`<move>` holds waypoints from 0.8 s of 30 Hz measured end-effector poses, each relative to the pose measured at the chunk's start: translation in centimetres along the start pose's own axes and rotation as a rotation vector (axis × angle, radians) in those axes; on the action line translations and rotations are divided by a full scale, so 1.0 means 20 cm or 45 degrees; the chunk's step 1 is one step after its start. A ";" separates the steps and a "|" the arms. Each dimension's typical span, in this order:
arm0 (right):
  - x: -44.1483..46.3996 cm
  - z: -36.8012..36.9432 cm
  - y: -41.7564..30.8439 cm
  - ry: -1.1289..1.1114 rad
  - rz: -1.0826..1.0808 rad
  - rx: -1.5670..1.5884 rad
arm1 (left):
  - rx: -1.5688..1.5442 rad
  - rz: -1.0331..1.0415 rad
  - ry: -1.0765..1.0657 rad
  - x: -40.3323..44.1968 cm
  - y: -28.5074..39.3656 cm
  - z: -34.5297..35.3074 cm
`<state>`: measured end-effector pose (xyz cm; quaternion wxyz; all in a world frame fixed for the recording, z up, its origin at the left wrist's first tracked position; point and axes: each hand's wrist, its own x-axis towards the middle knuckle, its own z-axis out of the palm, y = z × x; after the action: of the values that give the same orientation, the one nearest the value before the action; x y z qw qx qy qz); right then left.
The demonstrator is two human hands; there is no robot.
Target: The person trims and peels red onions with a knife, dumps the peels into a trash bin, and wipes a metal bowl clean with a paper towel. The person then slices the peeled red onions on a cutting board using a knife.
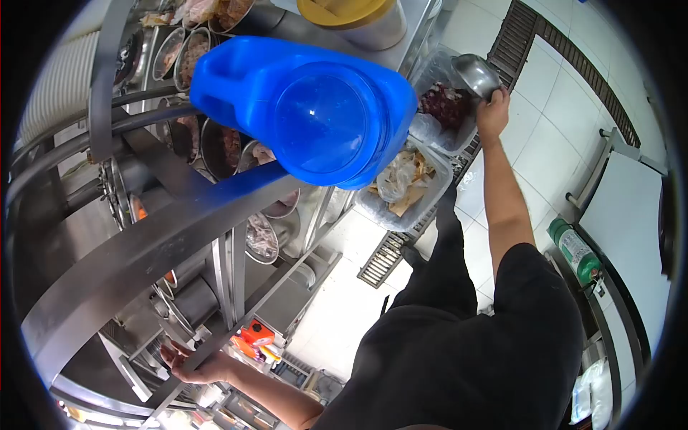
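Note:
My right hand (493, 116) grips the rim of a shiny metal bowl (476, 76), tilted over a clear plastic-lined bin (459, 147) with dark red scraps (446, 106) inside. Beside it on the floor side, a second clear bin (446, 172) holds crumpled plastic and brownish scraps (405, 183). At the lower left my left hand (192, 364) is by the metal frame's edge, fingers apart, with nothing seen in it. The bowl's inside is hidden from view.
A big blue plastic jug (322, 118) stands close on a metal shelf (143, 247). Behind it are several bowls of meat (231, 147) and a yellow-lidded tub (369, 29). A green cylinder (575, 249) is at the right. Drain grates (383, 261) cross the tiled floor.

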<state>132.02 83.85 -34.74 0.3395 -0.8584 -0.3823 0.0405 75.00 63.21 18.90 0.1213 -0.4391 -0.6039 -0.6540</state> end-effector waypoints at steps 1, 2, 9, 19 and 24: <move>-0.07 0.04 0.04 -0.053 -0.060 -0.025 | 0.014 0.013 -0.023 0.00 0.00 -0.01; -0.17 0.09 0.06 -0.106 -0.121 -0.046 | 0.046 0.020 -0.039 0.01 -0.01 -0.03; -0.56 0.24 0.01 -0.707 0.198 -0.156 | 0.083 0.014 -0.044 0.01 -0.01 -0.03; -0.42 0.22 0.05 -0.355 0.287 0.120 | 0.013 0.071 -0.001 0.04 -0.06 -0.04; -0.58 -0.01 0.01 -0.483 0.911 1.129 | 0.072 0.100 0.028 0.01 -0.05 -0.03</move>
<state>124.02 75.83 -36.87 0.5563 -0.6882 -0.0704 0.4604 73.80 62.99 18.42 0.1658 -0.4517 -0.6031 -0.6361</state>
